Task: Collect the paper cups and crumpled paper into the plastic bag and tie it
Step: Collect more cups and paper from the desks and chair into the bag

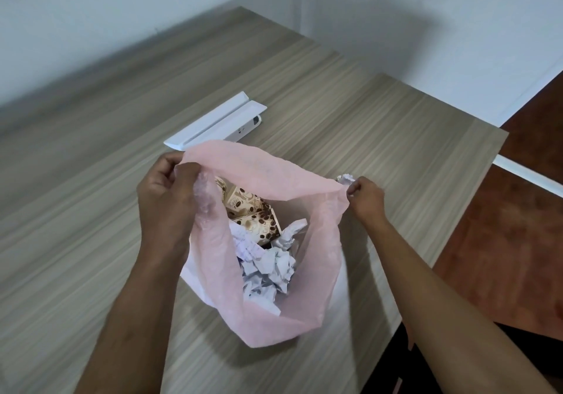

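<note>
Fingers (pixel 182 177) of the left hand (pixel 166 198) clamped on the bag (pixel 268 317) rim at its left corner, film bunched in the grip. Right hand (pixel 365 198) pinches the opposite corner between thumb and fingertips, closed tight. Mouth stretched wide between the two, far edge raised like a flap.

Bag: thin pink translucent plastic, resting on the table (pixel 91 210) near its front right edge, belly slumped forward. Inside: coffee-bean print cups (pixel 256 217) at the back, crumpled paper (pixel 268 268) heaped in front, some sheets with writing. One small paper ball (pixel 345 178) sits outside on the table, just beyond the right knuckles, apparently not yet collected.

Judgement: loading nearly done; tying comes next. To do it well, put the stray ball in first, then gather each side into a tail with enough slack above the contents. Lift slightly so the load settles low, and push air out before crossing the tails. Film looks flimsy; pull evenly to avoid tearing.

Beyond the bag: a white strip (pixel 216 122) lying flat on the table.
</note>
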Available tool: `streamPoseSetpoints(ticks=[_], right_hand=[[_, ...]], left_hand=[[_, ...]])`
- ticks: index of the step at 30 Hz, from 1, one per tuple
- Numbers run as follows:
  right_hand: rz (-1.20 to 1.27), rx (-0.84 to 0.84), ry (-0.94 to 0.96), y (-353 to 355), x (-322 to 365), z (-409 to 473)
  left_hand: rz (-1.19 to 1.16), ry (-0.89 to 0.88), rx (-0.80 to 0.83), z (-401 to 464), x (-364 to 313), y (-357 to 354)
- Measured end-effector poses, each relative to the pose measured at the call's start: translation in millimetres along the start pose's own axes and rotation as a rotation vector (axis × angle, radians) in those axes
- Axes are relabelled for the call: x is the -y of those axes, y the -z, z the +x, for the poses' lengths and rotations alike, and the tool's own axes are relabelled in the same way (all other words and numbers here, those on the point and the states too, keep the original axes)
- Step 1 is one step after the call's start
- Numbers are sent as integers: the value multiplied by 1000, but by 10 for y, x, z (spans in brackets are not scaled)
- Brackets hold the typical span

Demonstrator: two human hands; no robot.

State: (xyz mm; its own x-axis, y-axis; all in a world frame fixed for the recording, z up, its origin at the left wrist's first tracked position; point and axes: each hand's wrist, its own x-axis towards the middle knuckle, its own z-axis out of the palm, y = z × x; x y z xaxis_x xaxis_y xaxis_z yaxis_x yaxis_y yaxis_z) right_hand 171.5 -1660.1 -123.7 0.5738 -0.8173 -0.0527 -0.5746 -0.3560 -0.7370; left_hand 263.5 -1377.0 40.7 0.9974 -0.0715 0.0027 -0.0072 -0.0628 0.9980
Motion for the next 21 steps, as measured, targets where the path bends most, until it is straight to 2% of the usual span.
streamPoseSetpoints(ticks=[5, 7, 10, 12, 14, 17, 18, 19, 21], right_hand=[[353, -128, -119, 366, 437, -501], [481, -78, -90, 588, 705, -789], [615, 229, 81, 892, 1023, -1243], [480, 447, 134, 866, 1171, -1490], [344, 550, 159, 689, 1313, -1668], [89, 758, 335, 434, 1449, -1793], [26, 760, 369, 404, 1443, -1800], [9, 654, 364, 406, 1419, -1783], [16, 224, 286, 410, 1275, -1685]], left_hand=[[60, -3, -60, -64, -21, 254], [112, -28, -105, -102, -53, 354], [182, -67, -162, -144, -128, 498], [248, -74, -166, -144, -161, 553], [340, -75, -147, -137, -186, 573], [452, -51, -99, -146, -235, 563], [489, -41, -91, -150, -252, 563], [522, -40, -89, -154, -269, 569], [561, -64, -74, -160, -282, 613]])
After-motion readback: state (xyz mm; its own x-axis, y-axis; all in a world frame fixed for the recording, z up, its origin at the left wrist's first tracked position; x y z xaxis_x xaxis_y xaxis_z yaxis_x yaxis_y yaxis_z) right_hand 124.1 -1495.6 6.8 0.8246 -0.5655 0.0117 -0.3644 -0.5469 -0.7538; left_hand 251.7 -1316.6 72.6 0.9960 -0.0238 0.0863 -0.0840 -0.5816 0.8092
